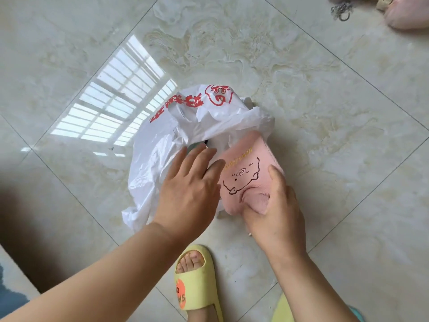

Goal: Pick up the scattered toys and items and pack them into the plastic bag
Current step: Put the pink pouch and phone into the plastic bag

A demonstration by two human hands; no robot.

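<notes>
1. The step in hand is the packing of one item: the person is putting a pink plush pouch (246,173), printed with a small pig drawing, into the white plastic bag (162,145) that lies crumpled on the marble-pattern tiled floor (325,101).
2. The right hand (276,205) grasps the near end of the pouch; the thumb presses on the top face and the soft fabric folds under it. The other fingers are hidden below the pouch.
3. The left hand (192,182) is released, with straight fingers spread flat on the near side of the bag, just left of the pouch. It seems to hold the plastic down at the opening; it does not pinch it.
4. The far end of the pouch is already under the right edge of the bag, and the near half is outside. So the pouch lies between the two hands, with its length pointing away from the grip.
5. The next move probably calls for a push away from the person, while the left hand keeps the mouth of the bag wide.
6. More items wait far right: another pink plush item (408,15) and a metal chain (341,11) beside it, well apart from the bag. The task is not finished.
</notes>
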